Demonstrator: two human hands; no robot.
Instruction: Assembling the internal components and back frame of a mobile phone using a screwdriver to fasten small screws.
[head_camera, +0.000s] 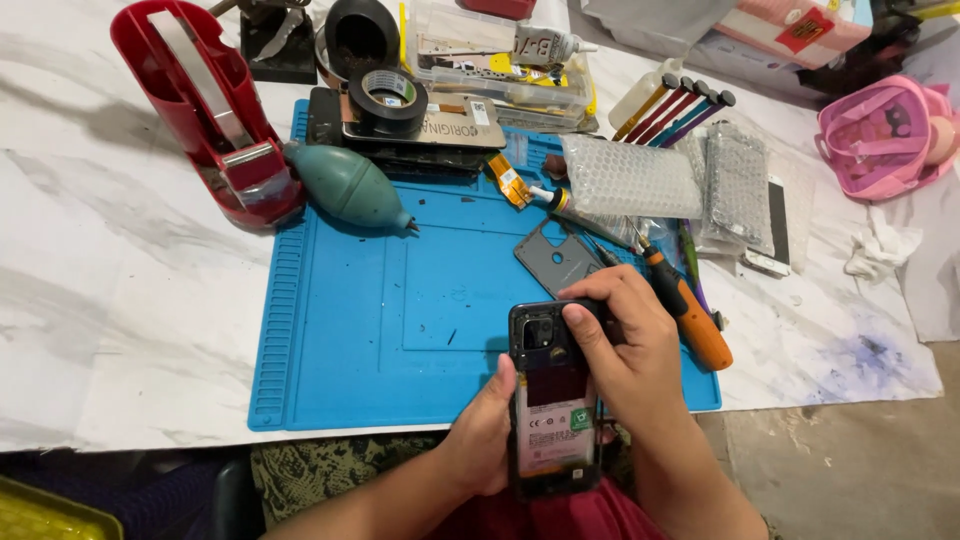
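An opened black smartphone (551, 400) with its back cover off is held upright near the front edge of a blue repair mat (380, 300). My left hand (483, 432) grips its lower left side, thumb along the edge. My right hand (622, 345) wraps over the top right corner, fingers pressing by the camera module. A grey inner cover plate (556, 257) lies on the mat just beyond the phone. An orange-handled screwdriver (690, 312) rests to the right of my right hand.
A teal dust blower (345, 187), a red tape dispenser (215, 110), a black tape roll (388, 98) on stacked phone parts, bubble wrap (630, 178), coloured-handle tools (672, 108), wrapped phones (745, 195) and a pink bag (885, 130) crowd the white marble-patterned table (110, 300).
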